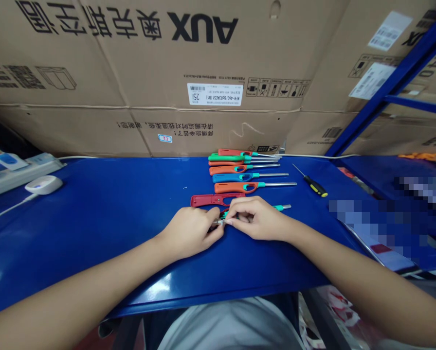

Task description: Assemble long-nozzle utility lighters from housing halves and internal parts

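My left hand (192,229) and my right hand (256,218) meet over the blue table (112,214), fingers pinched together. Between the fingertips sits a small metal part (220,223) of a long-nosed lighter, whose teal tip (283,207) sticks out to the right of my right hand. Just behind my hands lies an open red lighter shell (212,200). Farther back lies a row of several assembled lighters (247,171) in orange, green, blue and red, their metal nozzles pointing right.
A black-and-yellow screwdriver (311,181) lies right of the lighter row. A white power strip (21,170) and a white plug (44,184) with cable sit at far left. Large cardboard boxes (203,73) wall off the back. A blue shelf frame (393,82) rises at right.
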A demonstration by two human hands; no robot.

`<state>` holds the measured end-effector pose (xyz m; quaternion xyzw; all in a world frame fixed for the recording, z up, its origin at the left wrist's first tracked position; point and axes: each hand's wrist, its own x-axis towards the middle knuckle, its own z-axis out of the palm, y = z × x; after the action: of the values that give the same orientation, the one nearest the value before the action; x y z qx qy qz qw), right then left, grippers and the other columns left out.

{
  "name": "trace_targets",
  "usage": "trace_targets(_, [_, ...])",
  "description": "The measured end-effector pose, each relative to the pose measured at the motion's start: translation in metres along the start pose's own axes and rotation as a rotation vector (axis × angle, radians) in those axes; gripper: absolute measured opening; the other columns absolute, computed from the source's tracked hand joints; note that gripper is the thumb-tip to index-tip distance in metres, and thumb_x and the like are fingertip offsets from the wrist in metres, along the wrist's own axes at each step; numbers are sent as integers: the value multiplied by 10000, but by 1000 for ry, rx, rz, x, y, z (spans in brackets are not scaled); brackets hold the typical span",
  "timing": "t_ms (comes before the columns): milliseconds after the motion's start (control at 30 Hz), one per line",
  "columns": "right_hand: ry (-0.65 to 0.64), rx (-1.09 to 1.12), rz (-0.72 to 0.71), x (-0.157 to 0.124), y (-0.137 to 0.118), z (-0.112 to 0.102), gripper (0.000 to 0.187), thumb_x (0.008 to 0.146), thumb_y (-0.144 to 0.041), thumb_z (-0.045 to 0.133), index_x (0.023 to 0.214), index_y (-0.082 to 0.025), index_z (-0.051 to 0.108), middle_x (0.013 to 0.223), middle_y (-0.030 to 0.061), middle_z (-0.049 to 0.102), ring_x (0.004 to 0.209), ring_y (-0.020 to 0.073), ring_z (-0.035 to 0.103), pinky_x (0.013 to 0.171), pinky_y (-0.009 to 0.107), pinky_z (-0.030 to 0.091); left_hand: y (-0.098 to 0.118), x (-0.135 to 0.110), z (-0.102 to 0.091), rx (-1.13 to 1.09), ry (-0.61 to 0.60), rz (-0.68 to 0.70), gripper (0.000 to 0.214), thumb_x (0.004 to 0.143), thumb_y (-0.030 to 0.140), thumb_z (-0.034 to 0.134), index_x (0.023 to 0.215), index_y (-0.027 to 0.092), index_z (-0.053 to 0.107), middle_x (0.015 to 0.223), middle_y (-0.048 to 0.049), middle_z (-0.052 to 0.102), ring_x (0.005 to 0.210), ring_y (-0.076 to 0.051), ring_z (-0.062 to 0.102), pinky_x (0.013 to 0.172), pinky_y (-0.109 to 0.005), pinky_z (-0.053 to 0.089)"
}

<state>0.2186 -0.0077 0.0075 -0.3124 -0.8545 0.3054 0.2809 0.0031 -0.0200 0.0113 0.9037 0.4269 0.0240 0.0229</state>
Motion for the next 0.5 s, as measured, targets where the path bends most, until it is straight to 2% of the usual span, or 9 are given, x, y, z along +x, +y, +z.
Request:
trace_targets(233, [2,5,7,0,1,0,101,891,-185,639,822,-142,700,677,-18,541,554,76,434,546,211,358,1,-1,1,-14,6,-13,263,977,363,419,895,187,597,751,-61,738,691,-266,722,548,-291,424])
trace_targets(500, [-11,1,2,1,0,1,102,891,-186,633,822,-147,698,714,2,592,568,85,455,552,216,374,1,0,1,-6,4,-7,269,976,362,416,891,185,600,747,-65,741,694,-255,723,550,-281,417])
